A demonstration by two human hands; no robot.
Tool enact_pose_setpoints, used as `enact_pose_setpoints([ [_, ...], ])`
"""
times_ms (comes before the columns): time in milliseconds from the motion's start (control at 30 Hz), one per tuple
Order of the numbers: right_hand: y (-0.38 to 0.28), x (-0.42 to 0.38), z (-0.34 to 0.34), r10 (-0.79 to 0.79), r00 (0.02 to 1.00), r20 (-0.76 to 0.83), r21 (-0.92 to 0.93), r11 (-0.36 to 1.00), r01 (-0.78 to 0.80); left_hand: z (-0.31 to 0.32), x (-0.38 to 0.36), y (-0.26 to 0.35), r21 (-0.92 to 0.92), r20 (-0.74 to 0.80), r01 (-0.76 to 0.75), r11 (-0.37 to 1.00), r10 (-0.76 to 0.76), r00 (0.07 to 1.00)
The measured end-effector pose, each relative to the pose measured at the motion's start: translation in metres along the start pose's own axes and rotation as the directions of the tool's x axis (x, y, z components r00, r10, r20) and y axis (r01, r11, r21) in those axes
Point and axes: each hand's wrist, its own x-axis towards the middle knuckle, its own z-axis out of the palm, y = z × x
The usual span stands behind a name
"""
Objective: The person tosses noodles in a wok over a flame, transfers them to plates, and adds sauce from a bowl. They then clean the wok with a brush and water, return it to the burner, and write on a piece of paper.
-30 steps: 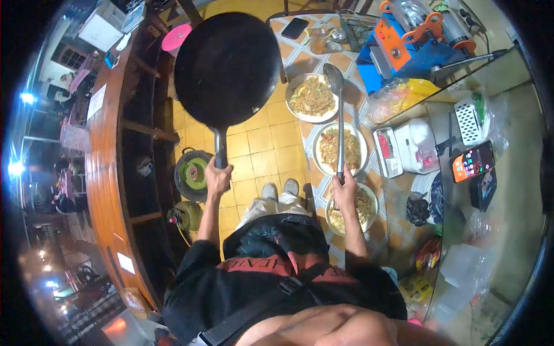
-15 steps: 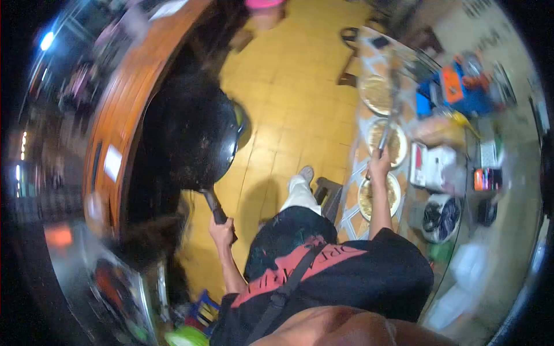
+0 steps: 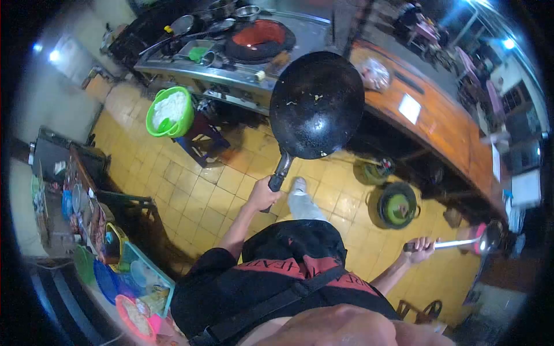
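Note:
My left hand (image 3: 265, 194) is closed around the handle of a black wok (image 3: 317, 106), held out ahead of me above the floor. A few pale food scraps cling to the wok's dark inside, and no other food shows in it. Out to my right, my right hand (image 3: 419, 251) grips the dark handle end of a long metal ladle (image 3: 459, 244). The ladle's round bowl points away to the right, well apart from the wok.
Beyond the wok is a metal stove (image 3: 242, 78) with a glowing red burner (image 3: 261, 39). A green basket of white rice (image 3: 173, 112) stands on a stool. The wooden counter (image 3: 444, 127) runs along the right; a dark pot (image 3: 398, 206) sits on the yellow floor.
My body has turned left, away from the table with filled plates, towards the stove. The wok has come round with my left hand; the ladle has left the plates and now extends rightward.

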Motion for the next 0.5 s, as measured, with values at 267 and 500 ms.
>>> enact_pose_setpoints([
  [267,0.325,0.079,0.217,0.329,0.913,0.241,-0.715,0.696,-0.062,-0.153,0.182,-0.006,-0.204,-0.087,0.168,0.964,-0.189,0.978],
  [500,0.546,0.128,0.365,0.823,0.551,0.141,-0.922,0.312,-0.229,-0.244,0.287,-0.001,-0.327,-0.110,0.177,0.928,-0.223,0.969],
])
